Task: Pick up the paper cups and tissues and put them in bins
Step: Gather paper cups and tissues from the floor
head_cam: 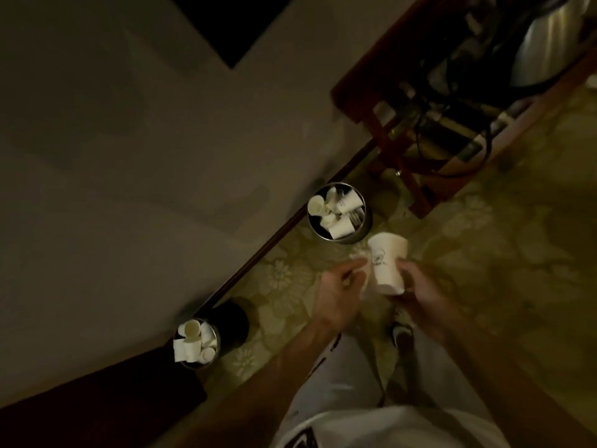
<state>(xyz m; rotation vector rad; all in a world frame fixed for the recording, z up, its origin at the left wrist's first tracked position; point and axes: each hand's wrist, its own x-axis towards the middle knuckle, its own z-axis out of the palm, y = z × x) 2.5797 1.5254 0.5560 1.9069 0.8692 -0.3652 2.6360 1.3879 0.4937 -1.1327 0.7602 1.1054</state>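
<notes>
Paper cup in hand: one white paper cup (387,266) with a dark print, just right of centre frame, tilted, above the carpet and just below the centre bin.
Right hand (420,286): fingers and thumb curled round the lower part of the paper cup.
Left hand (339,286): fingers loosely bent, tips just beside the cup. A pale blur lies between them, so I cannot tell whether this hand holds or touches anything.
Bins: two round metal ones, both against the wall.
Centre bin (361,234): at least five white cups inside, lying jumbled.
Lower-left bin (215,352): about four cups and one folded white piece.
Floor: carpet (484,253) in dull yellow-green with a pale flower pattern.
Wall (113,156): plain and pale, filling the left half, with a dark skirting along its foot.
Upper right: one wooden stand (416,189) with cables, and one shiny kettle (549,37).
Light: dim.
</notes>
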